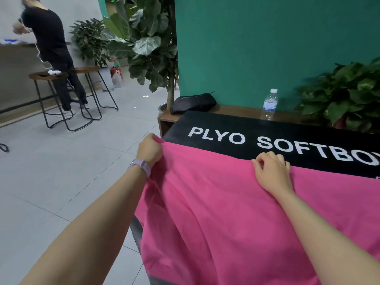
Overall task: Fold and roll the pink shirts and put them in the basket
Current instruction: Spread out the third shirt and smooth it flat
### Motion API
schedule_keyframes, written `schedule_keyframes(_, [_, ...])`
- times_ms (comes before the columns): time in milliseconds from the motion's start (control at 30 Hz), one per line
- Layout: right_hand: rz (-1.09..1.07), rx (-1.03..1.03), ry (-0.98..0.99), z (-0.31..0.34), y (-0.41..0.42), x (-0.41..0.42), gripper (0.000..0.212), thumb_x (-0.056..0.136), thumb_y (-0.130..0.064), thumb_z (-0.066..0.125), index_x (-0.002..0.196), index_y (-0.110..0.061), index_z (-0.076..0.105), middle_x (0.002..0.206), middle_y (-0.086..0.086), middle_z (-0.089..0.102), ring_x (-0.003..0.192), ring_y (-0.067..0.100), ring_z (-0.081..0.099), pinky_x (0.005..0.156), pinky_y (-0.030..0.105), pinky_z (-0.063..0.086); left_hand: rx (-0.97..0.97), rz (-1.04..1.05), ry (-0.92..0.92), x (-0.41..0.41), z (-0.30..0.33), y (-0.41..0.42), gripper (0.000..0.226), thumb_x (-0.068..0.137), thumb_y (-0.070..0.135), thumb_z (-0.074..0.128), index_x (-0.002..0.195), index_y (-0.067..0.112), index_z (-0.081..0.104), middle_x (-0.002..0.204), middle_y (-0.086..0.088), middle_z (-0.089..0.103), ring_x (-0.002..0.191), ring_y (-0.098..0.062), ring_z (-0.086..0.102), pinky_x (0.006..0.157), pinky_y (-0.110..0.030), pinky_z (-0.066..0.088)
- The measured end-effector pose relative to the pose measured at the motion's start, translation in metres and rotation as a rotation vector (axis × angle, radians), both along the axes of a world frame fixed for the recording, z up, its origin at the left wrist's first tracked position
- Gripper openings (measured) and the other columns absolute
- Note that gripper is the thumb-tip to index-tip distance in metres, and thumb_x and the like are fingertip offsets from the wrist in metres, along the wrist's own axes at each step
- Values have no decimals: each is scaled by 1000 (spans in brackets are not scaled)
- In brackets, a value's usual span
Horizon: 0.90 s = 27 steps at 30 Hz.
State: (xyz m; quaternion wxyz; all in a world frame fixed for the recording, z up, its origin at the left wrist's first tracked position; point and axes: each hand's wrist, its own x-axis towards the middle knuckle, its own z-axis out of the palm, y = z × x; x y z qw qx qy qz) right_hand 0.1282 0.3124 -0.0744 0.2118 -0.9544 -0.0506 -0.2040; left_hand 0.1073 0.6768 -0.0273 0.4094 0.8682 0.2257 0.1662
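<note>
Now both hands gripping pink shirt.

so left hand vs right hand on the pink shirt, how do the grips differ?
The left hand grips the pink shirt at the corner of the black box; the right hand pinches its edge further in. The left wrist wears a lilac band; the right is bare. Both hold the same far edge.

A pink shirt lay spread across the black lettered box, draping over its near edge.
</note>
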Motion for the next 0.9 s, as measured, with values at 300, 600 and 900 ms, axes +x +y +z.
schedule_keyframes(300, [-16, -51, 100, 3, 1, 3, 10, 90, -23, 53, 97, -26, 60, 103, -4, 56, 110, 24, 45, 101, 42, 29, -59, -96, -387, -8, -19, 3, 65, 67, 3, 34, 116, 35, 61, 110, 10, 65, 104, -15, 57, 89, -20, 42])
schedule_keyframes(600, [-22, -38, 27, 1, 3, -1, 5, 96, -20, 57, 94, -23, 59, 104, -1, 52, 108, 26, 43, 99, 43, 30, -31, 19, 89, -3, -7, 11, 30, 69, 29, 45, 82, 9, 63, 88, -12, 67, 79, -32, 61, 63, -32, 42])
schedule_keyframes(900, [66, 7, 201, 18, -7, 13, 10, 100, -21, 53, 96, -26, 61, 96, -8, 66, 104, 23, 53, 98, 41, 35, 197, 46, 150, 9, -22, 20, 31, 88, 34, 62, 80, 3, 62, 92, -24, 68, 86, -41, 63, 65, -34, 44])
